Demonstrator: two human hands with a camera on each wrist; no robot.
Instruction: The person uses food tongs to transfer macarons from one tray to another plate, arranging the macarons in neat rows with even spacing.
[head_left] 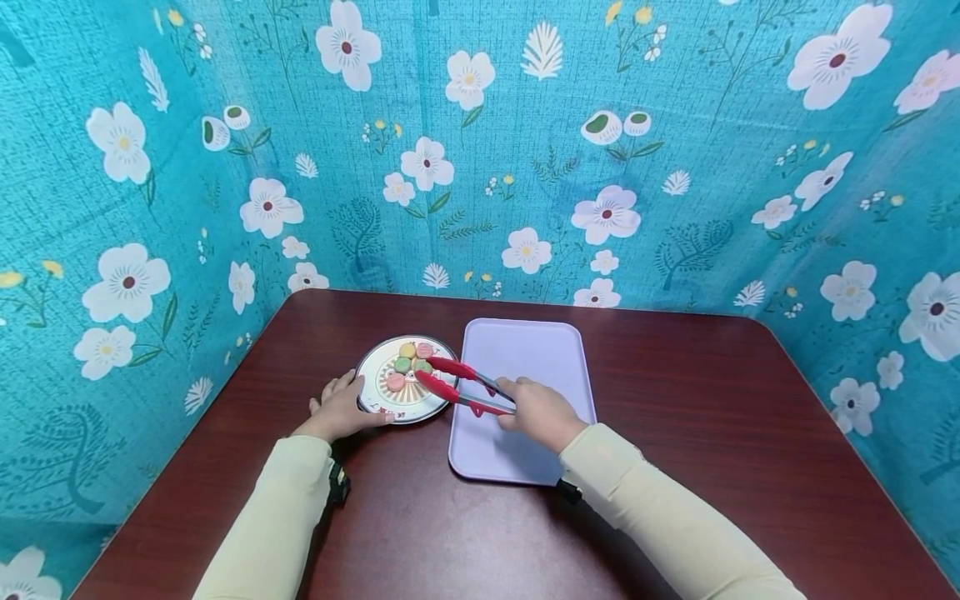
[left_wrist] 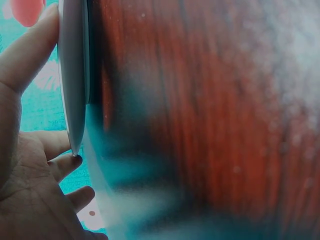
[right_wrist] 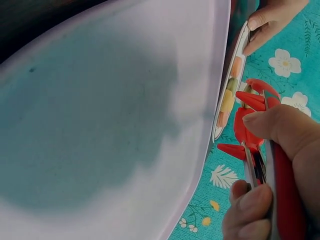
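Note:
My left hand (head_left: 339,408) holds the rim of a round white patterned plate (head_left: 408,412), thumb on top and fingertips at the edge in the left wrist view. Several small macarons are on the plate, among them a yellow one (head_left: 407,350), a pink one (head_left: 395,382) and a green one (head_left: 402,365). In my right hand (head_left: 542,412) I grip metal tongs with red tips (head_left: 467,387). The tips reach over the plate's right side, and another green macaron (head_left: 422,366) shows between them.
A light purple tray (head_left: 517,342) lies right of the plate, beneath my right hand and the tongs. Both stand on a dark red-brown wooden table (head_left: 675,375). A blue flowered cloth (head_left: 480,167) hangs around the table's back and sides.

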